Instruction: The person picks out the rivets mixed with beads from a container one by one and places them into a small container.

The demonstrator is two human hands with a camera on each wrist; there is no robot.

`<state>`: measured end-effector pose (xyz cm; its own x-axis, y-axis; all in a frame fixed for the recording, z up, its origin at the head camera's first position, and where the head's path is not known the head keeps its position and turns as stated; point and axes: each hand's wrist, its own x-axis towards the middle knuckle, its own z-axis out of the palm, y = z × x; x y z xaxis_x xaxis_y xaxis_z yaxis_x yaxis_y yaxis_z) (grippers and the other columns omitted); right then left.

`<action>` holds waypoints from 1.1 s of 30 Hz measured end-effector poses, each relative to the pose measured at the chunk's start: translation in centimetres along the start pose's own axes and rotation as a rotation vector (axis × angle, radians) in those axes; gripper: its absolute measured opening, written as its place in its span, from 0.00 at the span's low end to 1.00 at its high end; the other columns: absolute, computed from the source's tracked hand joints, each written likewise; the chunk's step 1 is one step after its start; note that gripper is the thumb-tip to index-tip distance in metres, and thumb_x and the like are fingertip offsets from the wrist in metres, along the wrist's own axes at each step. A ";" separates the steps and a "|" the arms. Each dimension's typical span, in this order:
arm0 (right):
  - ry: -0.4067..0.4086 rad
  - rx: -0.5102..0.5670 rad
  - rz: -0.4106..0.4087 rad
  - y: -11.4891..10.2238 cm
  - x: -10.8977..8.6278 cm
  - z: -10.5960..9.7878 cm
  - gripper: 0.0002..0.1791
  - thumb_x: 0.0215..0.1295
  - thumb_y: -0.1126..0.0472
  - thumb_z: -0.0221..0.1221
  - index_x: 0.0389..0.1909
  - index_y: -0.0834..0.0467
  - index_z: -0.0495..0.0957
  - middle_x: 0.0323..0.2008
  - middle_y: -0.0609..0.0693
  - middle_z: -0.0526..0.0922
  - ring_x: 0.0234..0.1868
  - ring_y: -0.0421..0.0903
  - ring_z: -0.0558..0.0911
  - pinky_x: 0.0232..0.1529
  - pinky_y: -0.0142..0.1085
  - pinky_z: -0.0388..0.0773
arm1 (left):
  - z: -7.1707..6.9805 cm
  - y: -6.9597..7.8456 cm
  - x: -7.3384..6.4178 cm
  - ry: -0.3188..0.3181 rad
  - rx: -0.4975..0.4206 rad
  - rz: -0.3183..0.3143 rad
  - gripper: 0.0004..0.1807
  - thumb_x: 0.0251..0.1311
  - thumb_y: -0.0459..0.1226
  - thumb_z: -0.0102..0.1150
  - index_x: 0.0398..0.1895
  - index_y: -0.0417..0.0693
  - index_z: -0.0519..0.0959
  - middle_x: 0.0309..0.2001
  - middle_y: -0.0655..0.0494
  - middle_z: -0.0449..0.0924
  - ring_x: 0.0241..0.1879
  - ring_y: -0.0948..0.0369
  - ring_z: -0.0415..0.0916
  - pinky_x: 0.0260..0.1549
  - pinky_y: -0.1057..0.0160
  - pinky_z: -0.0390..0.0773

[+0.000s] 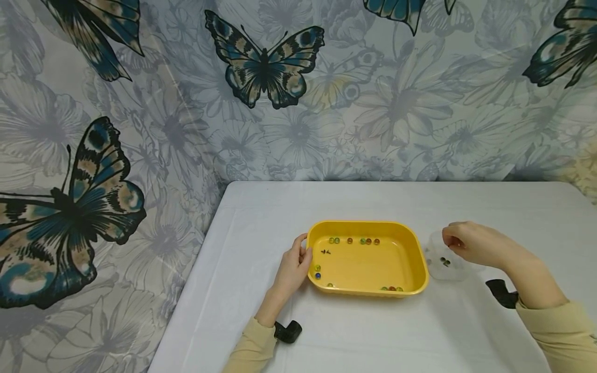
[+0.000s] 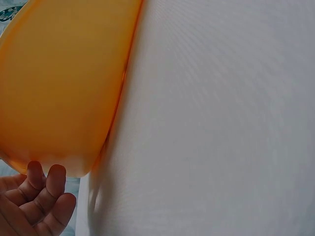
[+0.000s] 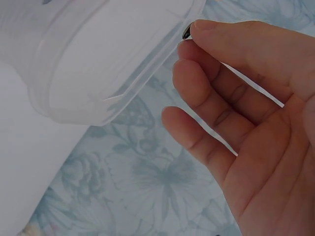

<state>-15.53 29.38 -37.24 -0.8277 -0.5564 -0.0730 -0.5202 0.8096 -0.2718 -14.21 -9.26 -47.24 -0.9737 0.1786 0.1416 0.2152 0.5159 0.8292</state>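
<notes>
A yellow plastic tray sits on the table, with several glass marbles in green, amber and blue along its sides. A few tiny dark pieces lie near its left end. My left hand holds the tray's left end, its fingers curled against the outer wall. To the right of the tray, my right hand is over a clear plastic container. Between thumb and index finger it pinches a small dark, shiny, seed-like piece. More dark pieces lie in the container.
A white cloth covers the table. Behind and to the left hangs a floral backdrop with large butterflies. The clear container stands close beside the tray's right end.
</notes>
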 end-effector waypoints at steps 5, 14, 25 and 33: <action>-0.016 0.003 0.026 -0.1 0.0 -0.1 0.11 0.50 0.76 0.59 0.23 0.55 0.74 0.24 0.42 0.72 0.24 0.38 0.68 0.25 0.32 0.72 | 0.0 0.0 0.0 -0.003 -0.002 0.003 0.22 0.68 0.38 0.44 0.64 0.43 0.63 0.23 0.60 0.67 0.20 0.66 0.63 0.20 0.70 0.66; -0.004 -0.007 0.031 -0.5 0.1 -0.4 0.11 0.50 0.75 0.61 0.25 0.56 0.75 0.24 0.42 0.73 0.24 0.38 0.69 0.26 0.33 0.74 | 0.0 -0.1 0.0 -0.002 0.001 0.005 0.22 0.68 0.38 0.44 0.64 0.43 0.63 0.22 0.60 0.66 0.20 0.66 0.62 0.19 0.70 0.65; 0.032 -0.030 -0.014 -1.5 0.8 -1.0 0.11 0.51 0.73 0.62 0.26 0.53 0.75 0.25 0.40 0.71 0.25 0.36 0.68 0.25 0.31 0.71 | 0.0 -0.1 0.0 -0.001 0.007 0.010 0.22 0.68 0.38 0.44 0.64 0.43 0.63 0.21 0.60 0.65 0.19 0.66 0.62 0.19 0.71 0.64; 0.015 -0.042 -0.024 -2.6 1.8 -1.2 0.11 0.49 0.72 0.64 0.28 0.54 0.77 0.26 0.40 0.72 0.27 0.38 0.72 0.28 0.33 0.74 | 0.0 0.0 0.0 -0.001 0.003 0.003 0.22 0.68 0.38 0.44 0.63 0.43 0.63 0.21 0.60 0.65 0.19 0.66 0.62 0.19 0.70 0.65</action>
<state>-15.94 26.47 -35.52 -0.8179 -0.5729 -0.0527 -0.5480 0.8036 -0.2323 -14.21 -9.30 -47.22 -0.9730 0.1811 0.1430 0.2180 0.5182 0.8270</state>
